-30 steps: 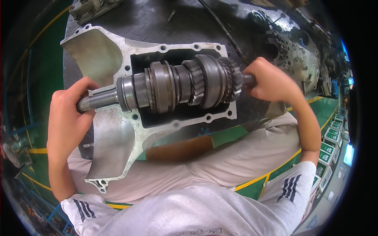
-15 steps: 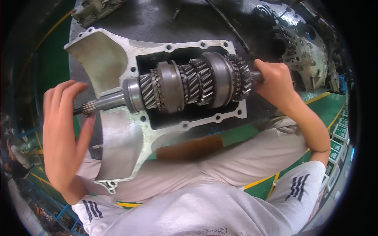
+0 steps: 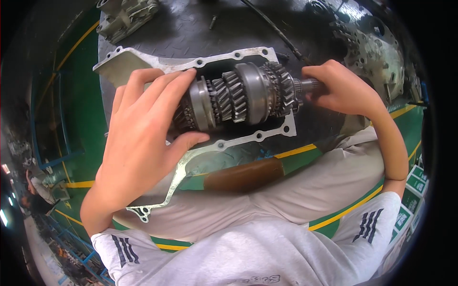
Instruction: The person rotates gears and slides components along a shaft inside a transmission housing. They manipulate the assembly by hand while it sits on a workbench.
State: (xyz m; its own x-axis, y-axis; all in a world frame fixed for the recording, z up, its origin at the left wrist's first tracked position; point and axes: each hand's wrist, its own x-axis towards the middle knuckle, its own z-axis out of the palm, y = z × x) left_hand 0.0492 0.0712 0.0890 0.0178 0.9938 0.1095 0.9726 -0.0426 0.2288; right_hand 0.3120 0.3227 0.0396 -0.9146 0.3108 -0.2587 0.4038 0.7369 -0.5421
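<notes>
A steel gear shaft (image 3: 257, 90) with helical gears and smooth rings lies lengthwise over a silver gearbox housing (image 3: 234, 140) with a bolt-holed rim. My left hand (image 3: 143, 126) is spanned across its left part, fingers on the far side and thumb on the near side, hiding the shaft's left end. At the other end, my right hand (image 3: 346, 90) has its fingers curled round the thin splined end, which sticks out past the housing's right side. Whether the shaft rests in the housing or is held slightly above it, I cannot tell.
The dark workbench (image 3: 191, 31) carries a cast metal part (image 3: 125, 21) at far left, a small bolt (image 3: 213, 22), and a long thin rod (image 3: 272, 28). Another large casting (image 3: 374, 57) stands at the right. A brown block-like object (image 3: 245, 180) shows below the housing.
My left hand has moved right, from around the shaft's splined left end onto its left gears. My right hand has shifted slightly right, and more of the shaft's right end now shows.
</notes>
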